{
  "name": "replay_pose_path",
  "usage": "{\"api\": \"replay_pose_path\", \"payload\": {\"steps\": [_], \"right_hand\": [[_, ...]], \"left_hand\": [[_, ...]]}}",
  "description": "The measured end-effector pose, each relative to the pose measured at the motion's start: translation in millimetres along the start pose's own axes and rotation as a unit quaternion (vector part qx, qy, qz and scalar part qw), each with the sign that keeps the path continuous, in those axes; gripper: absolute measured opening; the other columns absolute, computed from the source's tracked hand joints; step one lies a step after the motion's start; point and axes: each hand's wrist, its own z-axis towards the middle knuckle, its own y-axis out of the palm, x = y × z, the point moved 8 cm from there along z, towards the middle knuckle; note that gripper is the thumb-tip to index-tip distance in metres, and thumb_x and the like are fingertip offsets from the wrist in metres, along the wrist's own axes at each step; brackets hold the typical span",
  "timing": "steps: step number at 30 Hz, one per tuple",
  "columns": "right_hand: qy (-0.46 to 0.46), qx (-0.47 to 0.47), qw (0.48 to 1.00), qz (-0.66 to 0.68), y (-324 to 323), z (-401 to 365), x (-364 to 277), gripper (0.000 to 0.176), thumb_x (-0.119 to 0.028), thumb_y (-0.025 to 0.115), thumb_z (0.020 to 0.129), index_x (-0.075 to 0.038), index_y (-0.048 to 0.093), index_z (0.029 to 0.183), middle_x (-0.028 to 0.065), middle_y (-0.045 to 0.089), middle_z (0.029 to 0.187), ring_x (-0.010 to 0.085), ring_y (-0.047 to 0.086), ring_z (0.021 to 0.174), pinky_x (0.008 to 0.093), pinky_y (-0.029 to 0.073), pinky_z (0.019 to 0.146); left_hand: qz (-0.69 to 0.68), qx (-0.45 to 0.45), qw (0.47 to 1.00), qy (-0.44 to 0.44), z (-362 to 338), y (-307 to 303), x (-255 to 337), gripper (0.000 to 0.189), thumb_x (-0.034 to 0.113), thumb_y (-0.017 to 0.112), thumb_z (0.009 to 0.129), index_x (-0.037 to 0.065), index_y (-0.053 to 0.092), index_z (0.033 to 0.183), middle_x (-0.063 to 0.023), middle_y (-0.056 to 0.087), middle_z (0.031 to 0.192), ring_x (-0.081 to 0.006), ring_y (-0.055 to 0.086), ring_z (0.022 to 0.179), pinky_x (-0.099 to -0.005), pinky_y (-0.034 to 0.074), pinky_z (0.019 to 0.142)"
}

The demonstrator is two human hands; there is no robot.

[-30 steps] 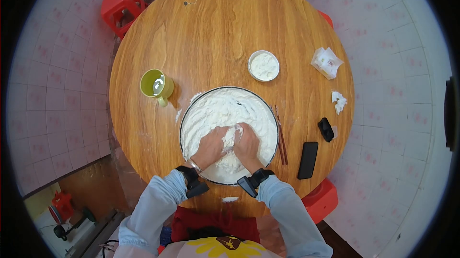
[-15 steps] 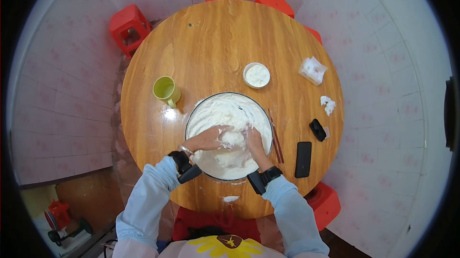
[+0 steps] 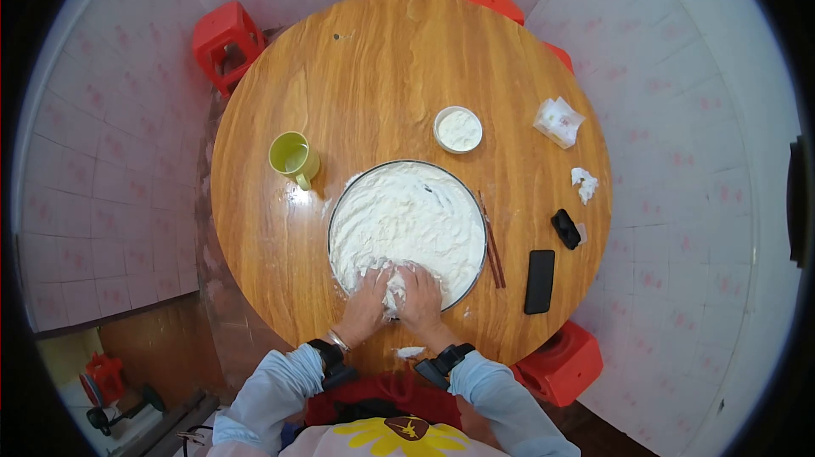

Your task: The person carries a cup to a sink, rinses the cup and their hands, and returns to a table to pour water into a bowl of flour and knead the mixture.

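A wide round pan with a dark rim (image 3: 486, 240) sits on the table, its inside covered with white flour (image 3: 399, 211). At the pan's near edge, my left hand (image 3: 365, 302) and my right hand (image 3: 420, 297) are close together. Their fingers curl into the flour around a floury clump of dough (image 3: 395, 289) between them. Flour partly hides the fingertips. Both wrists wear black bands, and a bracelet (image 3: 339, 341) circles the left one.
On the round wooden table (image 3: 365, 75) are a green mug (image 3: 294, 156), a white bowl of flour (image 3: 458, 130), chopsticks (image 3: 494, 245), a phone (image 3: 539, 281), a black case (image 3: 564, 228), crumpled tissue (image 3: 584, 185) and a plastic packet (image 3: 559, 122). Red stools (image 3: 227, 45) surround it.
Both hands have moved from the middle of the pan toward its near edge and closer together, bringing the floury clump with them. Flour in the middle now lies uncovered.
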Motion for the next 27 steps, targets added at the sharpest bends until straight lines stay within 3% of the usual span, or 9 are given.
{"api": "replay_pose_path", "payload": {"steps": [4,7,9,14,19,23,27], "right_hand": [[0.002,-0.022,0.999,-0.038,10.2,1.8,2.0,0.042,-0.026,0.060,0.079,-0.007,0.052,0.115,0.0153,0.053,0.108,0.0337,0.050,0.098,0.0455,0.037,0.081],[0.010,-0.034,0.999,-0.029,15.7,15.3,11.0,0.040,-0.025,0.059,0.079,-0.007,0.052,0.114,0.0150,0.052,0.108,0.0329,0.050,0.097,0.0457,0.036,0.080],[0.034,-0.026,0.999,-0.010,13.9,25.0,17.1,0.034,-0.015,0.058,0.077,-0.004,0.053,0.110,0.0175,0.053,0.104,0.0354,0.050,0.096,0.0447,0.038,0.081],[0.058,0.005,0.998,0.020,16.5,49.7,37.5,0.026,-0.018,0.058,0.079,-0.007,0.055,0.103,0.0149,0.054,0.095,0.0337,0.053,0.090,0.0412,0.042,0.074],[0.152,0.019,0.985,0.077,18.2,68.3,60.0,0.019,-0.020,0.054,0.086,-0.005,0.058,0.098,0.0157,0.060,0.089,0.0356,0.058,0.083,0.0424,0.047,0.071],[0.238,0.005,0.970,0.057,23.3,73.0,79.6,0.027,-0.026,0.048,0.091,-0.003,0.061,0.096,0.0215,0.064,0.087,0.0392,0.061,0.079,0.0451,0.047,0.069],[0.260,-0.026,0.965,0.031,26.3,87.0,94.8,0.038,-0.033,0.042,0.094,-0.001,0.062,0.096,0.0248,0.063,0.085,0.0418,0.060,0.077,0.0477,0.047,0.069]], "left_hand": [[-0.019,0.045,0.998,-0.036,-0.5,2.7,-8.7,0.084,0.007,0.070,0.064,-0.001,0.027,0.135,-0.0259,0.038,0.123,-0.0457,0.039,0.113,-0.0524,0.031,0.099],[-0.038,0.028,0.998,-0.050,9.8,3.4,-16.8,0.080,0.006,0.070,0.063,0.001,0.031,0.133,-0.0250,0.039,0.120,-0.0452,0.041,0.109,-0.0497,0.036,0.094],[-0.034,0.027,0.997,-0.063,18.9,-1.6,-17.2,0.080,0.006,0.071,0.062,0.002,0.032,0.132,-0.0243,0.041,0.118,-0.0446,0.042,0.107,-0.0489,0.038,0.090],[-0.026,0.059,0.996,-0.062,48.0,-9.9,-23.3,0.076,0.008,0.073,0.060,0.005,0.038,0.127,-0.0212,0.045,0.113,-0.0412,0.045,0.104,-0.0461,0.043,0.082],[-0.056,0.062,0.995,-0.058,68.8,-13.6,-33.8,0.064,0.008,0.072,0.062,0.005,0.044,0.119,-0.0169,0.052,0.106,-0.0363,0.053,0.096,-0.0404,0.046,0.078],[-0.036,0.059,0.997,-0.045,84.0,-15.1,-42.2,0.067,0.011,0.075,0.062,0.010,0.044,0.121,-0.0154,0.056,0.099,-0.0350,0.058,0.086,-0.0414,0.048,0.070],[-0.003,-0.027,0.994,-0.104,100.5,-10.8,-55.0,0.058,0.018,0.074,0.065,0.013,0.048,0.118,-0.0172,0.063,0.089,-0.0363,0.061,0.082,-0.0439,0.049,0.067]]}}
